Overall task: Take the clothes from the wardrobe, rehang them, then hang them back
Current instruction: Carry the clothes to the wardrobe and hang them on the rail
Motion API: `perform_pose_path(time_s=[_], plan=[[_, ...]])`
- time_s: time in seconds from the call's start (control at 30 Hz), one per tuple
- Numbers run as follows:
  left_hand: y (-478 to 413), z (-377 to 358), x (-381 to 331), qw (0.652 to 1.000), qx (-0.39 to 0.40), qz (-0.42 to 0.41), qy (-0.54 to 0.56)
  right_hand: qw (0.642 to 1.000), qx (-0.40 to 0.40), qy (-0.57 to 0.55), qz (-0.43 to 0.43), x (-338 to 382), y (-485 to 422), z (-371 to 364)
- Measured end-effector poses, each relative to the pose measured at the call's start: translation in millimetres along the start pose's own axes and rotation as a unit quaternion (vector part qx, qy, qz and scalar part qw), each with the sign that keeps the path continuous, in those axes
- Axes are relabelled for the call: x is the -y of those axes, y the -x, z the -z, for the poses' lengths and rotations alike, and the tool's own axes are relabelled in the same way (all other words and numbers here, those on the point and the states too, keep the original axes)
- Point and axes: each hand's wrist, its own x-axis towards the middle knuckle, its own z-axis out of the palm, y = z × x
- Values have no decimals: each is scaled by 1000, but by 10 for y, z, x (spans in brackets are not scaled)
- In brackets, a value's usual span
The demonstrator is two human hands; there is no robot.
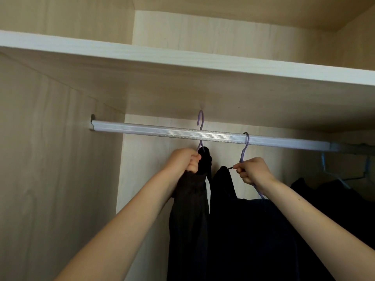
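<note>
Two hands grip purple hangers: left hand point(187, 160) fisted around dark garment point(189, 209), right hand point(252, 170) fingers pinching the hanger point(244, 151) hooked on the rail point(162, 131) above.

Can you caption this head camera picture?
Left hand and right hand grip purple plastic hangers near a silver wardrobe rail.

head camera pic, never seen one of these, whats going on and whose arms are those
No machine here: the camera sits on a person's head, so the bare arms are their own, reaching into a wooden wardrobe. A metal rail runs under a shelf. The left hand grips a purple hanger carrying a dark garment; its hook stands above the rail, not resting on it. The right hand holds a second purple hanger, hooked over the rail, with dark clothes. More dark clothes hang further right.
</note>
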Motion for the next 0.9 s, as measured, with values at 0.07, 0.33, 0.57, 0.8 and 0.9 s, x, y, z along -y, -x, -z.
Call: perform_pose_path(time_s=[0.07,0.33,0.57,0.8,0.9], plan=[[90,42,58,997,38,31,55,1000,-2,-5,4,-3,14,-3],[346,261,370,998,-13,56,7,999,-12,-35,10,-27,136,17],[344,167,403,999,-10,45,3,998,-37,-41,1,-31,175,-50],[375,435,247,853,-132,-176,-473,999,-19,-29,-6,-23,151,46],[228,601,-71,677,-232,-407,-568,999,-17,47,12,0,177,50]])
